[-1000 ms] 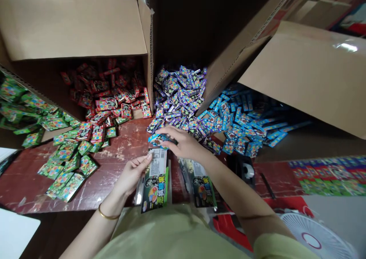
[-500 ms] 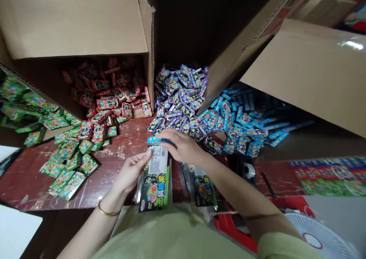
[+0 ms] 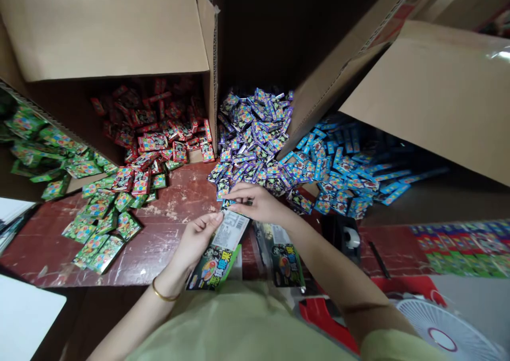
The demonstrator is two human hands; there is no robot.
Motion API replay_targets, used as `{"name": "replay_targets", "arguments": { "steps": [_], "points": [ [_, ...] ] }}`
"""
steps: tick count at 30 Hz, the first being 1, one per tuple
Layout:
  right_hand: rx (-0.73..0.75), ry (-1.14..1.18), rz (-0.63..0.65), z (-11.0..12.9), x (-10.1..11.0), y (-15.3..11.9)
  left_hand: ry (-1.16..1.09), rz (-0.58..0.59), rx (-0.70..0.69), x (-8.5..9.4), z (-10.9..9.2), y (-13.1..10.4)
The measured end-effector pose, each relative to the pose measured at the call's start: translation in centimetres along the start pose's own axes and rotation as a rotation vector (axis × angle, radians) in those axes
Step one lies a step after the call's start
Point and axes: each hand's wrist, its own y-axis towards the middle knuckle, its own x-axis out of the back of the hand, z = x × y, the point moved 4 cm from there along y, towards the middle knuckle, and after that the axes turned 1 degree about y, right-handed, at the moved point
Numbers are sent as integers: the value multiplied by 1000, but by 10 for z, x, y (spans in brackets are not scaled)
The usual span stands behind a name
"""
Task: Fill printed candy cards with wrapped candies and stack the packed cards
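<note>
A black printed candy bag (image 3: 218, 262), with a white label and green and yellow lettering, slants in front of my body. My left hand (image 3: 201, 238) grips its left side near the label, thumb on top. At the bag's upper end, my right hand (image 3: 257, 204) is closed with fingers curled over the edge. A sliver of a blue candy packet (image 3: 227, 204) shows there, mostly hidden by the fingers. Another printed bag (image 3: 286, 265) lies below my right forearm. Just beyond my right hand spreads a pile of purple candy packets (image 3: 255, 132).
Cardboard boxes (image 3: 119, 31) spill red packets (image 3: 153, 140), green packets (image 3: 93, 207) and blue packets (image 3: 338, 175) onto the red table (image 3: 167, 233). At right are a black tape dispenser (image 3: 340, 238), a dark pen-like stick (image 3: 378, 259), laid-out colourful packets (image 3: 462, 246) and a white fan (image 3: 446, 329).
The bag has tilted, its top swinging right. Less of the blue packet shows at its upper end. Both hands have shifted slightly right, and the whole view has moved a little.
</note>
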Motion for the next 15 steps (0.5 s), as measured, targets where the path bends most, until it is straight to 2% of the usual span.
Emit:
{"name": "replay_targets", "arguments": {
  "steps": [4, 7, 10, 13, 15],
  "points": [
    [-15, 82, -174, -7, -3, -10, -18, -129, -102, 11, 0, 2],
    [-91, 279, -160, -15, -8, -12, -91, -185, -129, 13, 2, 0],
    [-194, 442, -169, -22, -12, -12, -153, -192, -115, 8, 2, -3],
    [-214, 459, -164, -26, -21, -15, -94, -219, -134, 7, 0, -5],
    [-176, 425, -122, -27, -29, -19, 10, -267, -212, 10, -2, -7]
  ]
}}
